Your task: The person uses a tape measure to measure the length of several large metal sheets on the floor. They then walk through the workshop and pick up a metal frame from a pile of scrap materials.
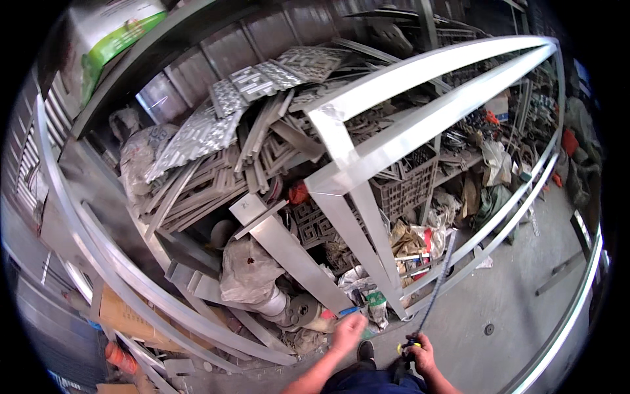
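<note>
My right hand (423,354), low and right of centre, is closed around a small black-and-yellow tape measure (408,346). Its long, narrow, speckled blade (434,295) slants up and away, crossing in front of the frame's lower rails. My left hand (349,331) is closed with the fingers curled in. A thin blue object (348,310) shows just above its knuckles; whether the fingers hold it I cannot tell. Beyond both hands stands a large welded frame of bright metal tubing (420,141), its near corner post reaching down to the floor close to my hands.
Metal shelving is piled with grey bars and patterned metal panels (252,82). Below are a plastic crate (407,187), stuffed bags (249,269) and scraps. Curved metal rails (164,315) and a cardboard box (125,315) are at left. Grey floor (485,295) extends right, with another curved rail (564,335).
</note>
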